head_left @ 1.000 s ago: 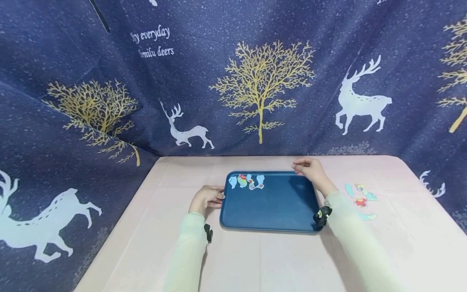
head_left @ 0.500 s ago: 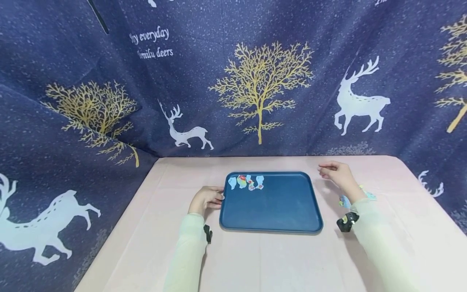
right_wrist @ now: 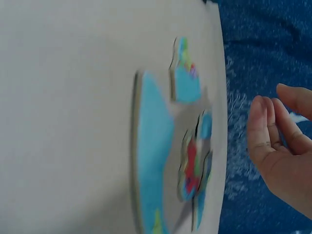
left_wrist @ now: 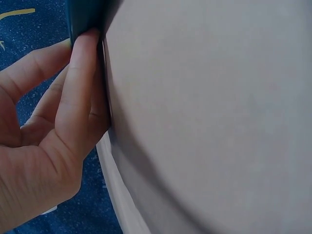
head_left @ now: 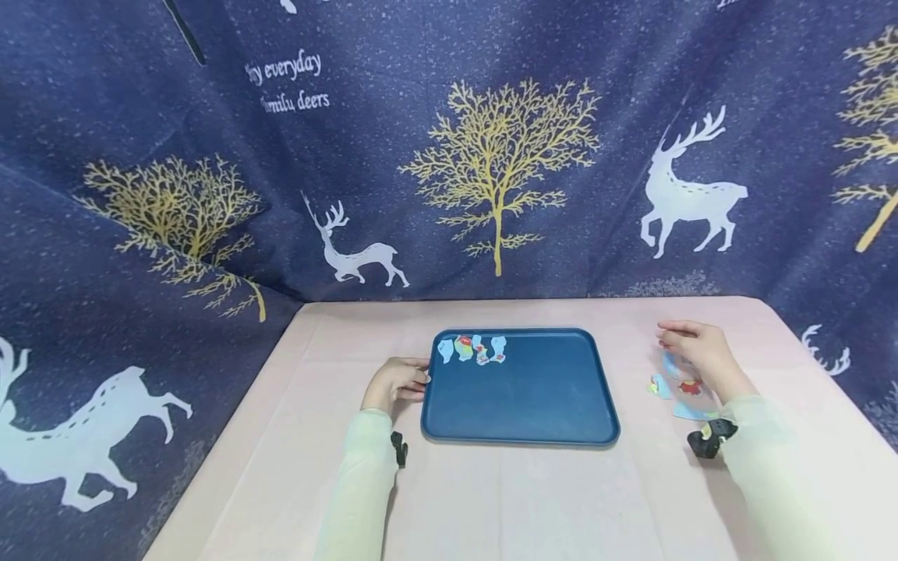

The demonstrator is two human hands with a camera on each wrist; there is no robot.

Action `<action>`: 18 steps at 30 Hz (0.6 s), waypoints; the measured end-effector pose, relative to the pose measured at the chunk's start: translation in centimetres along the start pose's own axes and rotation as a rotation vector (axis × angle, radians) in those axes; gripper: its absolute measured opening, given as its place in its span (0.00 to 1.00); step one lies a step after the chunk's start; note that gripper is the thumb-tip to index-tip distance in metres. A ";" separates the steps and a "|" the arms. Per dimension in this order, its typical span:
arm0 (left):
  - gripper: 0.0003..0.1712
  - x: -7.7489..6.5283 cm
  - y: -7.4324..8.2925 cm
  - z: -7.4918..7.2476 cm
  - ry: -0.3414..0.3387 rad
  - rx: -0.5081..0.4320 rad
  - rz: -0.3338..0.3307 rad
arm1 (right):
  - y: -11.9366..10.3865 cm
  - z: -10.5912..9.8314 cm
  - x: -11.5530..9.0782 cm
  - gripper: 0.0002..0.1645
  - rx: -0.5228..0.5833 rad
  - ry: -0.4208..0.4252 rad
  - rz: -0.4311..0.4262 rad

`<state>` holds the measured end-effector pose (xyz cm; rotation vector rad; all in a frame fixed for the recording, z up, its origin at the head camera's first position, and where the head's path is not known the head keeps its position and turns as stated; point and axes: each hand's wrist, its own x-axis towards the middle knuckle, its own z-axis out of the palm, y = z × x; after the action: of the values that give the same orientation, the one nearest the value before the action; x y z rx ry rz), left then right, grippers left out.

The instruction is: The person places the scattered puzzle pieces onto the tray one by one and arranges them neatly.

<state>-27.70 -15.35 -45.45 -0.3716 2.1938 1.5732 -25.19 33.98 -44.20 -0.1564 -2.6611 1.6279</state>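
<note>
At the left edge of the dark blue tray (head_left: 519, 397), my left hand (head_left: 400, 382) pinches the rim. In the left wrist view the left hand (left_wrist: 53, 102) has its fingertips against the tray's side (left_wrist: 85, 17). My right hand (head_left: 701, 351) hovers over loose puzzle pieces to the right of the tray, its fingers slightly bent with nothing between them. Among these pieces are a red one (head_left: 691, 386) and a light blue one (head_left: 691, 411). In the right wrist view a long blue piece (right_wrist: 153, 141) lies below and beside the right hand (right_wrist: 282, 141).
Several puzzle pieces stand in a row along the tray's upper left, among them a red and yellow piece (head_left: 464, 347) and a blue piece (head_left: 497, 349). A pale pink cloth covers the table (head_left: 281, 467). Behind it hangs a dark blue curtain (head_left: 372, 179) with deer and trees.
My right hand has moved right, from the tray's far right corner to over the loose pieces. The left hand has stayed at the tray's edge.
</note>
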 end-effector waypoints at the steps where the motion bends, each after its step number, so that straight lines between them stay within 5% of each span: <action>1: 0.28 0.0 0.0 0.0 0.000 0.003 0.001 | 0.2 -0.2 -0.2 0.32 -0.011 -0.006 0.009; 9: 0.28 0.0 -0.1 0.0 0.007 0.006 -0.003 | 1.3 -0.7 -1.3 0.38 0.038 -0.133 0.170; 14: 0.28 0.1 -0.1 0.0 0.009 0.001 0.001 | 2.1 -0.6 -1.4 0.37 0.078 -0.126 0.168; 18: 0.28 0.1 -0.1 -0.1 0.007 -0.003 0.000 | 2.4 -0.7 -1.4 0.38 0.003 -0.138 0.165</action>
<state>-27.79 -15.45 -45.56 -0.3786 2.1968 1.5773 -23.53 35.53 -45.98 -0.2805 -2.8162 1.7491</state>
